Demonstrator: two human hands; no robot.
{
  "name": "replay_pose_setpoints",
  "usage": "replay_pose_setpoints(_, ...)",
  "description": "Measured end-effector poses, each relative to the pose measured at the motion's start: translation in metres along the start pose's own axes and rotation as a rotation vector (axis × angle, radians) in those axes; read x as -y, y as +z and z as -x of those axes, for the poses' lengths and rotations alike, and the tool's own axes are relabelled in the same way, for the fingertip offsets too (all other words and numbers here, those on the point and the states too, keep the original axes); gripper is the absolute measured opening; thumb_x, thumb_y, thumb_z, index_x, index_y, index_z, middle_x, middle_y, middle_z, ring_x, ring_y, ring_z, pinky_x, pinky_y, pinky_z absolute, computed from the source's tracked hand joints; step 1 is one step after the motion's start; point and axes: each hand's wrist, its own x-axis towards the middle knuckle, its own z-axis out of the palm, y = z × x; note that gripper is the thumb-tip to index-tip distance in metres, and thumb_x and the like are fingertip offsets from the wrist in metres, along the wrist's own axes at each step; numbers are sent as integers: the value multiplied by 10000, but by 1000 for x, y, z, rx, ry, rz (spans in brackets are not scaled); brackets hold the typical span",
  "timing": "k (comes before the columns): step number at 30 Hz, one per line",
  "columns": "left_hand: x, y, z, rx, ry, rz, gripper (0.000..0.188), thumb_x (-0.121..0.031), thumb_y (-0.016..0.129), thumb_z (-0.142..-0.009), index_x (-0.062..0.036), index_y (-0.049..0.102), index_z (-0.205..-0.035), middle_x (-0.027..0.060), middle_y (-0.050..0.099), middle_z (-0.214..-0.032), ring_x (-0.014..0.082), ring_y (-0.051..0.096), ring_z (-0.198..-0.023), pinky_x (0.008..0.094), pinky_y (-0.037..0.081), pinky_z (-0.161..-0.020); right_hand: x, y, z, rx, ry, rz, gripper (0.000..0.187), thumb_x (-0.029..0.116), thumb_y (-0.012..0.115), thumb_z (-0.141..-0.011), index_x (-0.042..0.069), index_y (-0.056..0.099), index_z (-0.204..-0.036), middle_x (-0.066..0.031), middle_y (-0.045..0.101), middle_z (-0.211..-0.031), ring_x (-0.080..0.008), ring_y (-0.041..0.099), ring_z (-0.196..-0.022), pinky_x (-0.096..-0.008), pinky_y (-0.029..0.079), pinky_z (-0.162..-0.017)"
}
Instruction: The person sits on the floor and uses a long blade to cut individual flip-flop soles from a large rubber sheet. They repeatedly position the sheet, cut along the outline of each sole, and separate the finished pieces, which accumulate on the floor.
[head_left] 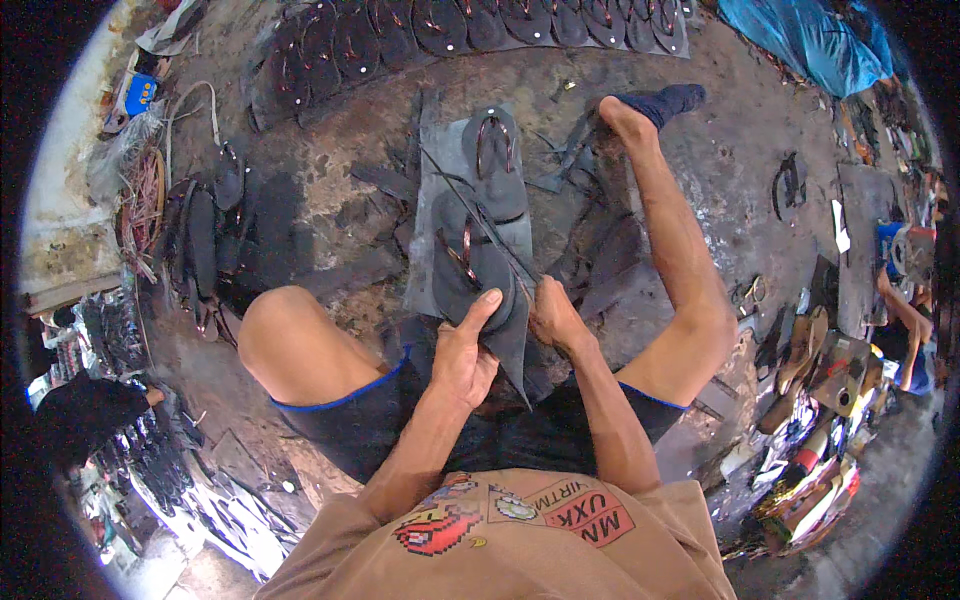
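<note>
In front of me two dark flip-flops with shiny brown straps lie on a grey rubber sheet (429, 215). The far flip-flop (497, 185) points away; the near flip-flop (455, 285) overlaps the sheet's lower part. My left hand (466, 362) grips the near end, thumb pressed on top of the sole and fingers underneath. At the sheet's right edge my right hand (558, 316) is closed, and what it holds is hidden by the fingers. A thin rubber strip (480, 222) runs slantwise across the flip-flops towards that hand.
Dark rubber offcuts (385, 182) lie around the sheet. Rows of flip-flops (440, 28) line the far floor, and more stacked soles (200, 235) stand at left. My bare leg (670, 220) stretches out at right. A blue plastic sheet (810, 45) lies far right, with another person's arm (905, 315) beyond.
</note>
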Motion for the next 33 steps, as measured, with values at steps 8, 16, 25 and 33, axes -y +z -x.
replay_pose_setpoints(8,-12,8,9,-68,3,-59,265,-248,822,-917,-96,723,-1110,22,778,-964,136,740,-761,295,575,-579,-14,42,-29,-300,-142,-31,421,406,687,-962,2,720,-1077,-306,729,-1067,-478,682,-1103,-558,545,-837)
replay_pose_setpoints(16,-17,0,8,-95,79,-69,299,-170,796,-932,-52,694,-1188,60,763,-1034,177,740,-857,334,613,-722,12,42,-79,-117,239,-116,674,642,627,-961,44,716,-1260,-263,716,-1255,-449,672,-1185,-544,509,-1004)
replay_pose_setpoints(25,-38,-15,73,-180,20,-293,425,-252,736,-970,-1,641,-1299,136,739,-1144,247,737,-992,378,611,-879,-2,27,-197,-257,158,-155,637,620,601,-996,10,725,-1130,-179,696,-984,-335,668,-904,-483,517,-808)
replay_pose_setpoints(33,-77,-137,180,5,230,-500,831,-364,807,-834,25,485,-1494,126,686,-1263,226,677,-1103,362,528,-986,-22,-5,-213,-252,38,-313,603,587,597,-1024,-4,714,-1018,-112,679,-766,-208,638,-630,-401,506,-596)
